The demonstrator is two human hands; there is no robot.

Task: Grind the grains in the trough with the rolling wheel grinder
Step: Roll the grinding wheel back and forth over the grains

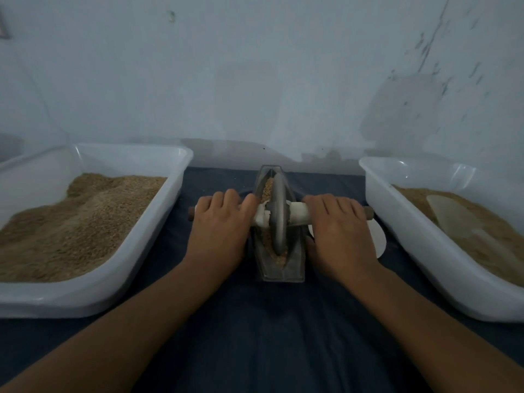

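A person is pressing both hands down on the handle [297, 213] of a wheel [277, 214] standing upright in a narrow metal trough [279, 265] at the middle of the bench [269, 336]. The left hand [219, 225] is lying palm-down over the handle's left side, fingers bent over the bar, its wooden tip showing past the knuckles. The right hand [340, 231] is lying the same way on the right side, fingers draped across the bar. Grains [266, 185] are sitting in the trough ahead of and behind the wheel.

A white tub [158, 222] heaped with grain is crowding the bench's left edge, and a second white tub [402, 222] holding grain and a pale scoop [450, 214] is crowding the right edge. Each hand is working in the narrow lane between trough and tub, the handle's ends near the tub walls without touching them. A white disc [378, 239] is lying just beside the right hand. Open dark cloth is stretching from the trough toward the bench's near edge, under both forearms.

A scuffed pale wall [255, 80] is rising close behind the bench's far edge.
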